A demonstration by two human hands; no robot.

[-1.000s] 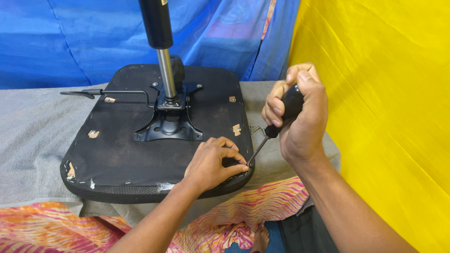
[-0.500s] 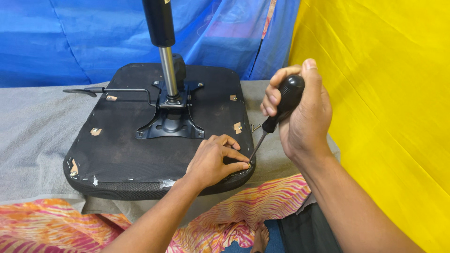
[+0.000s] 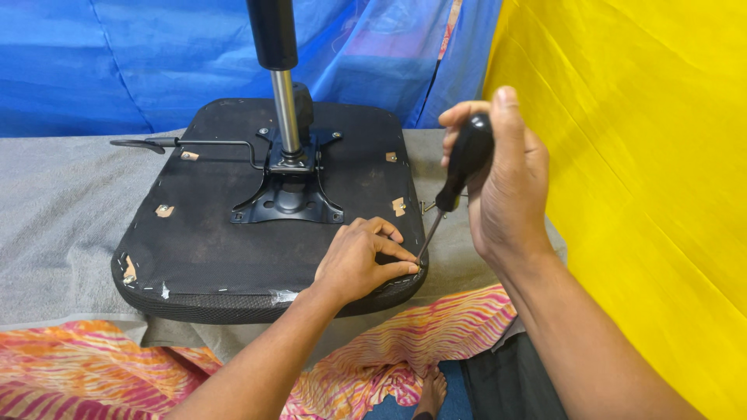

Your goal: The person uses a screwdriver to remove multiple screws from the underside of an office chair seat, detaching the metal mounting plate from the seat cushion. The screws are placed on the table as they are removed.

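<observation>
1. The upturned chair seat (image 3: 233, 233) lies flat on the grey cloth (image 3: 62, 225), its black fabric underside facing up, with rounded corners and a mesh-textured edge along the side nearest me.
2. Small torn patches of pale backing show through the fabric at several spots near the seat's rim, and a strip of clear tape sits on its near edge.
3. At the middle of the seat a black metal bracket (image 3: 288, 198) is bolted on, and a shiny gas-lift column (image 3: 278, 78) rises straight up from it; a thin lever rod (image 3: 187, 142) runs from the bracket out past the seat's left edge.
4. My left hand (image 3: 359, 260) rests on the seat's near right corner, fingers curled and pressed on the fabric, fingertips pinched close beside the screwdriver tip; whether they hold anything small I cannot tell.
5. My right hand (image 3: 506, 175) is closed around the black handle of the screwdriver (image 3: 451, 190), just off the seat's right edge, thumb pointing up; the shaft slants down and left to the seat's corner.
6. Compared with half a second ago, my right hand sits slightly higher beside the seat and the thumb stands more upright; the left hand and the seat have not shifted.
</observation>
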